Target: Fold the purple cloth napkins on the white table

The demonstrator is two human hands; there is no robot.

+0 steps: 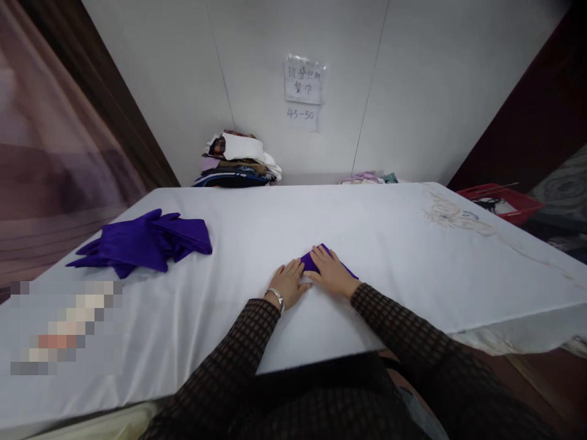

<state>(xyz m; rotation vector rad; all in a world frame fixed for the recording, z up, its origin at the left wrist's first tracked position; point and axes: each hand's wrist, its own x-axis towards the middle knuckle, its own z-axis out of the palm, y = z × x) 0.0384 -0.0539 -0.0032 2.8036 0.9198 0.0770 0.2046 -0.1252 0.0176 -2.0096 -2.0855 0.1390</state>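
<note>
A small folded purple cloth napkin (309,263) lies on the white-covered table (389,232) in front of me. My right hand (331,272) rests flat across the top of it, fingers stretched out, hiding much of its surface. At the napkin's left end is my left hand (287,283), palm down with its fingertips at or against the edge. Neither hand grips the fabric. Farther left, a loose heap of purple napkins (156,241) lies crumpled on the tablecloth.
Stacked folded clothes (241,162) stand beyond the table's far edge, by the wall. More fabric (367,177) shows there to the right. A red basket (504,205) stands past the right edge. Paper signs (303,79) hang on the wall. A blurred-out patch (66,327) covers the left front.
</note>
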